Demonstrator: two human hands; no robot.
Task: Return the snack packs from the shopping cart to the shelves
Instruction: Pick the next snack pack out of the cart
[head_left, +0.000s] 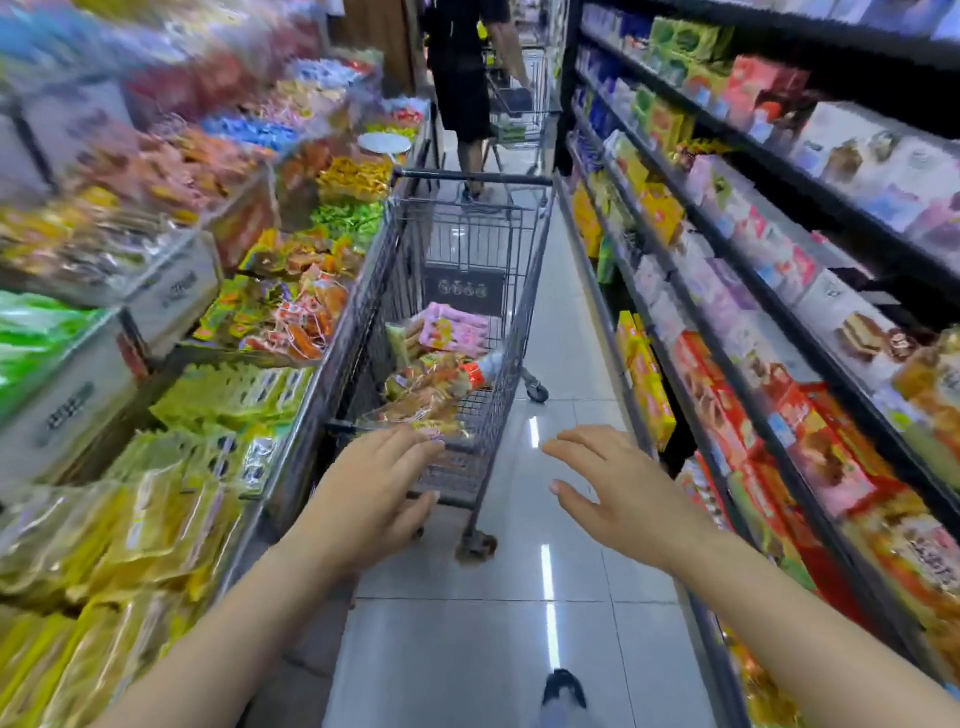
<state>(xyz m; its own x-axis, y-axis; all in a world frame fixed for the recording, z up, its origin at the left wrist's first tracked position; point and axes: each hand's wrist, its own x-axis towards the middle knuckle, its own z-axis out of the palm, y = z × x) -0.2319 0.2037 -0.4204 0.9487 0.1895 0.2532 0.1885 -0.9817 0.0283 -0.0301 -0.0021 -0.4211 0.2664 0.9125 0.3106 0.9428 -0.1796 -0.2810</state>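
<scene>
Crowded bins of bright loose snack packets (291, 312) invite misfiling. The left hand (371, 483) and right hand (618, 493), both released and empty, reach toward the grey wire shopping cart (511, 322) holding crinkly orange and pink snack packs (441, 364); a clumsy grab could snag.

Not much gear on this person: both forearms are bare, no sleeves, watch or rings showing on the left hand (371, 486) or right hand (618, 493). One dark shoe (563, 687) with a lighter trouser leg above it.
</scene>
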